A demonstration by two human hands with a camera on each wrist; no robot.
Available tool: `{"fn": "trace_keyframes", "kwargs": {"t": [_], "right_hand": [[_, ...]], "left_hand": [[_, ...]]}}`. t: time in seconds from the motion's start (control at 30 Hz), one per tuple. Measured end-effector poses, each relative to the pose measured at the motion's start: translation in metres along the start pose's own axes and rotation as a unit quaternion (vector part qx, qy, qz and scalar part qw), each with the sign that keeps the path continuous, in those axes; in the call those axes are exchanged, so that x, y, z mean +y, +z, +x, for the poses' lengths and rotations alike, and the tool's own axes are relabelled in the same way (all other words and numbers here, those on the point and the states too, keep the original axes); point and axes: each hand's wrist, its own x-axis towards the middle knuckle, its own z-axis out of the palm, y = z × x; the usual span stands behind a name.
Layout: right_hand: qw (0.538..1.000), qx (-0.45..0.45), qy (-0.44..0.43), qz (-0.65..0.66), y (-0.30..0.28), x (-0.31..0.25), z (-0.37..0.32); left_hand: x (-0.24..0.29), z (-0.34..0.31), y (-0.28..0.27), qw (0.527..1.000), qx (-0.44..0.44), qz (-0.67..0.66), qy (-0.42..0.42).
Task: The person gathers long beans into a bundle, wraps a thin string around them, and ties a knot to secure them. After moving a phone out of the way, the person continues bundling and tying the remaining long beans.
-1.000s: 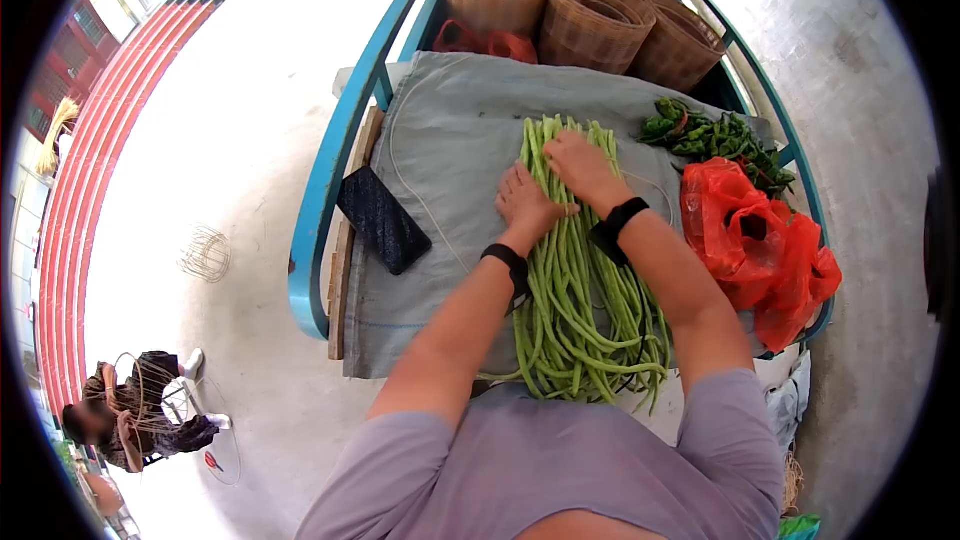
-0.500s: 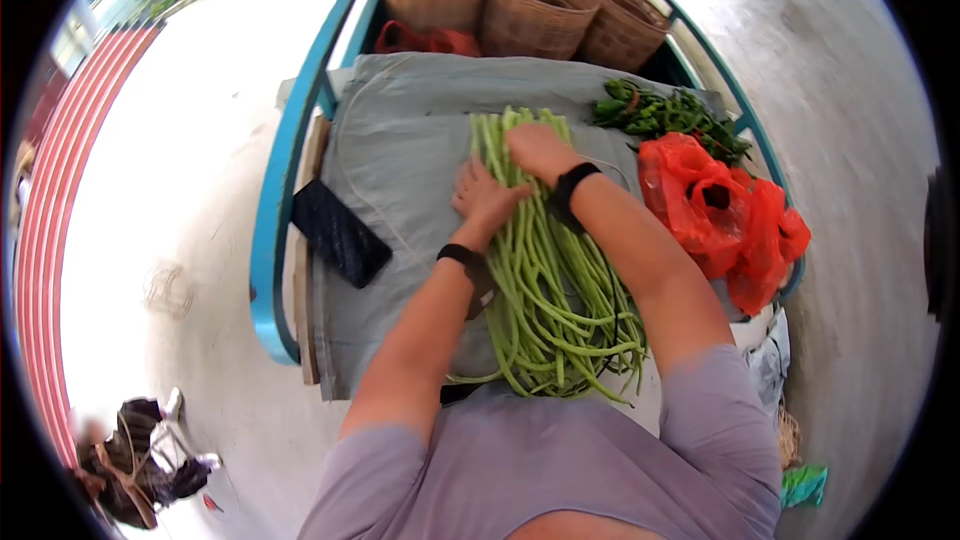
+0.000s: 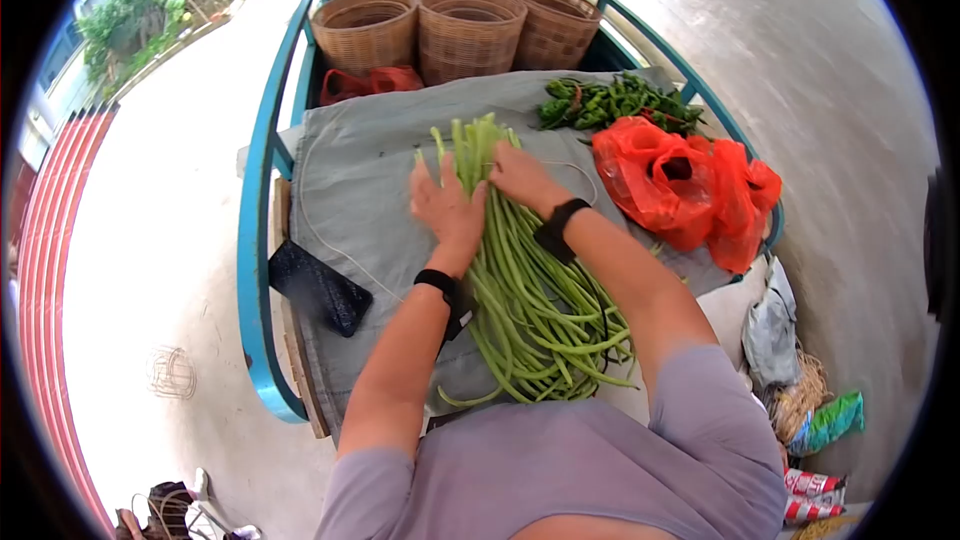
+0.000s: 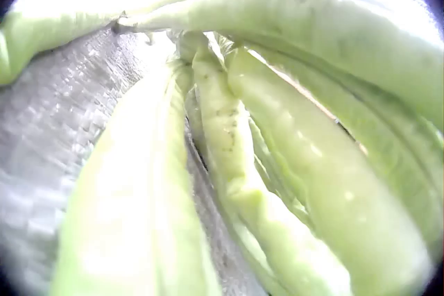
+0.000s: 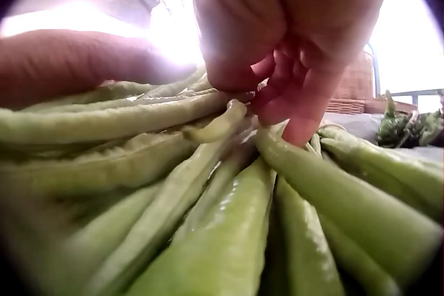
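Note:
A bundle of long green yardlong beans (image 3: 530, 290) lies lengthwise on a grey woven sheet (image 3: 350, 170), its upper ends close together and its lower ends fanned out. My left hand (image 3: 447, 208) lies along the left side of the upper bundle with fingers extended and spread. At the right side, my right hand (image 3: 525, 180) has curled fingers pinching in among the beans, as the right wrist view shows with the beans (image 5: 222, 233) close below. A thin pale string (image 3: 570, 168) runs out beside that hand. Beans (image 4: 277, 171) fill most of the left wrist view.
A dark phone (image 3: 320, 288) lies at the sheet's left edge. Green peppers (image 3: 620, 105) and red plastic bags (image 3: 680, 185) are on the right. Wicker baskets (image 3: 470, 35) stand behind, inside the blue cart rail (image 3: 258, 240). A seated person is partly visible at lower left.
The head view has shifted, so the cart appears further left and lower. My left hand's fingers have spread and lifted beside the upper bean ends. My right hand stays at the upper bundle.

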Motion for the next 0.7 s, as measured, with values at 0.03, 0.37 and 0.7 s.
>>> {"fn": "trace_keyframes", "kwargs": {"t": [0.03,0.37,0.7], "right_hand": [[0.999,0.018,0.013,0.023,-0.004,-0.003,-0.007],[0.989,0.056,0.019,0.138,-0.008,0.013,-0.02],[0.981,0.058,0.05,0.179,-0.001,0.016,-0.027]], "left_hand": [[-0.001,0.004,-0.001,0.996,0.03,0.001,0.086],[-0.028,0.039,0.039,0.982,0.097,0.09,0.132],[-0.016,0.044,0.026,0.977,-0.078,-0.105,0.169]]}}
